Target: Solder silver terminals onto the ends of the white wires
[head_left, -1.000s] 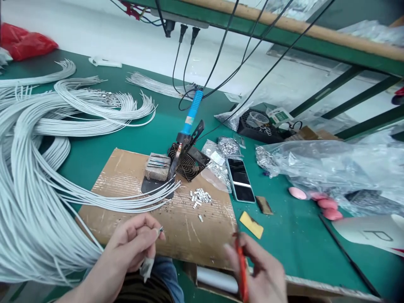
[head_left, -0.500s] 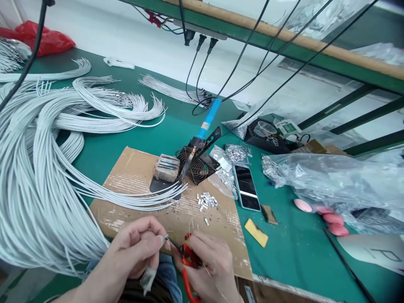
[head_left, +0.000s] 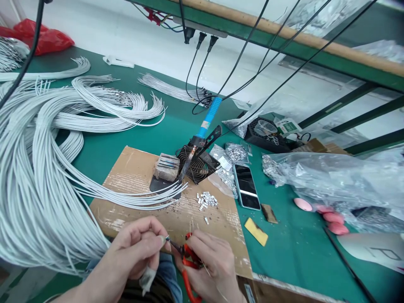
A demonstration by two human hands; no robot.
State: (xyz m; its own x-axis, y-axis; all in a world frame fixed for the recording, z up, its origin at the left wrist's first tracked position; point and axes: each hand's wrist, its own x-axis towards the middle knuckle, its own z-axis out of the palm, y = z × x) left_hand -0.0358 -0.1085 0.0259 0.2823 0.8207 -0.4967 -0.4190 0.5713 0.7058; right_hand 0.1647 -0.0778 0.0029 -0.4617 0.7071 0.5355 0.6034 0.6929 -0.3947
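Note:
My left hand (head_left: 137,248) is closed in a pinch. At its fingertips is a tiny piece that is too small to name. A pale, whitish wrapping (head_left: 147,279) covers one of its lower fingers. Red-handled pliers (head_left: 188,265) are gripped in my right hand (head_left: 210,263), and their dark jaws point left, meeting the tiny piece at my left fingertips. Along my right hand runs a thin, pale strand. Beyond both hands, a small heap of silvery metal pieces (head_left: 206,200) lies on the cardboard sheet (head_left: 126,168), with one piece (head_left: 206,220) apart from it.
White cables (head_left: 63,168) spread over the left side, some ends reaching onto the cardboard. A blue-handled soldering iron (head_left: 210,115) leans above a block (head_left: 167,167) and a fan (head_left: 195,166). A phone (head_left: 247,187), yellow sponge (head_left: 256,231) and plastic bags (head_left: 328,181) lie rightward.
Very little differs. Both hands hold almost the same pose, with the right hand and the pliers shifted slightly to the right.

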